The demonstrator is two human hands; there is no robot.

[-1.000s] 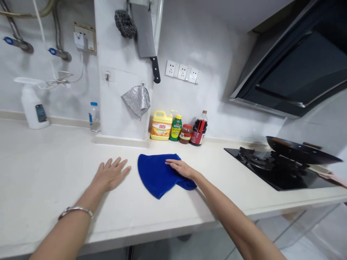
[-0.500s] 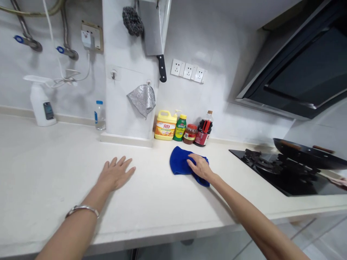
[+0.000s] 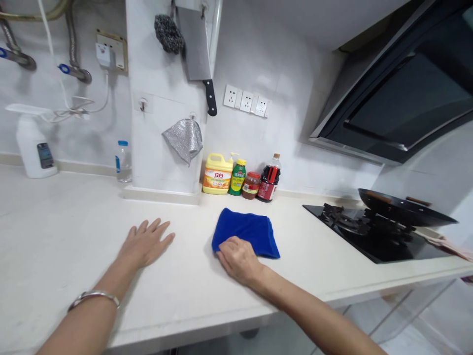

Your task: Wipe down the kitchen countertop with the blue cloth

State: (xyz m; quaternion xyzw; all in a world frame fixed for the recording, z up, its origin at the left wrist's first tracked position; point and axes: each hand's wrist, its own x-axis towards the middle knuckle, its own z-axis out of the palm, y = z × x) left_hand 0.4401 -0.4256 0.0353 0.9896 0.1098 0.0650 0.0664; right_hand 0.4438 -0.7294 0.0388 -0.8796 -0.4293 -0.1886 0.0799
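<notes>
- On the near stretch of the white counter (image 3: 177,296), the left hand (image 3: 146,244) lies palm down, fingers spread apart, a silver bracelet (image 3: 94,295) around its wrist.
- To its right, the right hand (image 3: 238,257) has its fingers curled together, clamped on the near-left corner of a blue cloth (image 3: 247,228).
- Spread flat on the counter, the cloth reaches beyond that hand.
- Farther right, a wok (image 3: 402,211) sits on the black gas stove (image 3: 388,250).
- Against the back wall (image 3: 291,88) stand a yellow jug (image 3: 217,176), green bottle (image 3: 237,178), red-lidded jar (image 3: 251,186) and dark bottle (image 3: 268,181).
- Above and left of the jug hangs a cleaver (image 3: 195,49).
</notes>
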